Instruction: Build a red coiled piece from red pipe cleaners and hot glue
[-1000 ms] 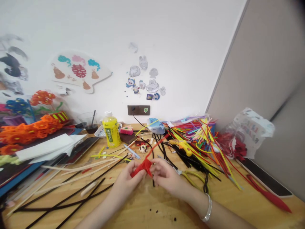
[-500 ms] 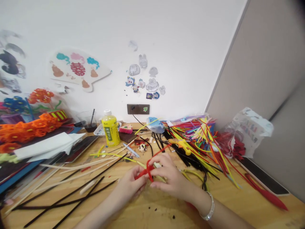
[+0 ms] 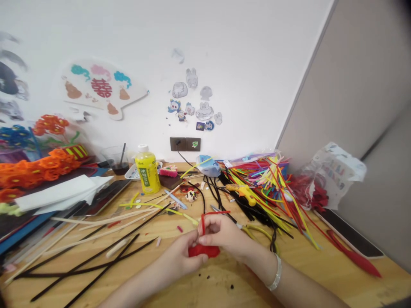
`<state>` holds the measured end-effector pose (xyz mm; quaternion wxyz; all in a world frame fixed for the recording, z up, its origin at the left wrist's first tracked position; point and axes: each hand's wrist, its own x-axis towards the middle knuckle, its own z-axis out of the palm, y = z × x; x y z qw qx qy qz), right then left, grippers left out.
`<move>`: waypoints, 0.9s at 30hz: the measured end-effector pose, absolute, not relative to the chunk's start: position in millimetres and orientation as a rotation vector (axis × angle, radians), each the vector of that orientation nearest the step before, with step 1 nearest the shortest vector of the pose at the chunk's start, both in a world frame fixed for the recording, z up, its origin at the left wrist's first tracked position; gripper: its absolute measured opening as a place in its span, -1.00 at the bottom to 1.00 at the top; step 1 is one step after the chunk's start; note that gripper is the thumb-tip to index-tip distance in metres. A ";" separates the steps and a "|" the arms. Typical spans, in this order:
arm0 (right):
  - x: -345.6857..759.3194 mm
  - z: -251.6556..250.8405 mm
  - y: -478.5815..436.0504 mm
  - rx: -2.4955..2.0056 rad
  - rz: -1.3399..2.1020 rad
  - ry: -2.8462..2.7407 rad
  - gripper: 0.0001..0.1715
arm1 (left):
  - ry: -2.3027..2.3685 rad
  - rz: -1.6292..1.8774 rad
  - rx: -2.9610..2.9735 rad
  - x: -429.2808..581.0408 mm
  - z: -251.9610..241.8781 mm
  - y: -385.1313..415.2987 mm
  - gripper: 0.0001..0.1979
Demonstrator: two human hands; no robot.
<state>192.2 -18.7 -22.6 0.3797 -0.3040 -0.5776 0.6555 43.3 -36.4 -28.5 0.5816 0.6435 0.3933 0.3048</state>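
Observation:
My left hand [image 3: 183,253] is closed around a red coiled pipe-cleaner piece [image 3: 207,251], its thumb lying along the lower front. Close beside it on the right, my right hand [image 3: 224,234] pinches a red pipe cleaner [image 3: 203,224] that rises from the piece. The strand's free end bends to the right above my fingers. My fingers partly cover the red piece. Just behind my right hand lies a tool with yellow handles [image 3: 261,233] and a metal tip, partly hidden.
Black pipe cleaners [image 3: 105,256] and cream ones [image 3: 96,222] lie on the left. A yellow bottle [image 3: 147,171] stands behind. A yellow glue gun [image 3: 242,193] and a heap of coloured pipe cleaners [image 3: 266,179] are at the back right, near a plastic bag [image 3: 337,175].
The red piece has turned and now lies level below my right hand. The strand's loop around it has opened into an upright length. More of the yellow-handled tool shows.

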 end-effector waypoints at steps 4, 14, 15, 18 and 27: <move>186.6 -31.9 -18.1 -0.775 1.776 -1.137 -0.67 | 0.954 0.776 1.522 42.7 -25.9 -37.5 -0.83; 177.9 -59.5 -10.7 -0.816 1.622 -1.210 -0.72 | 0.922 1.002 1.499 32.4 -15.8 -36.5 -0.72; 178.1 -59.7 -12.1 -0.826 1.531 -1.368 -0.76 | 0.944 1.040 1.481 28.8 -15.4 -33.5 -0.72; 181.6 -56.0 -16.3 -0.877 1.165 -1.735 -0.74 | 1.046 1.145 1.484 18.6 -15.8 -23.8 -0.77; 200.6 -38.1 -13.8 -1.068 0.455 -2.360 -0.88 | 1.268 1.095 1.819 13.8 -30.1 -13.8 -0.82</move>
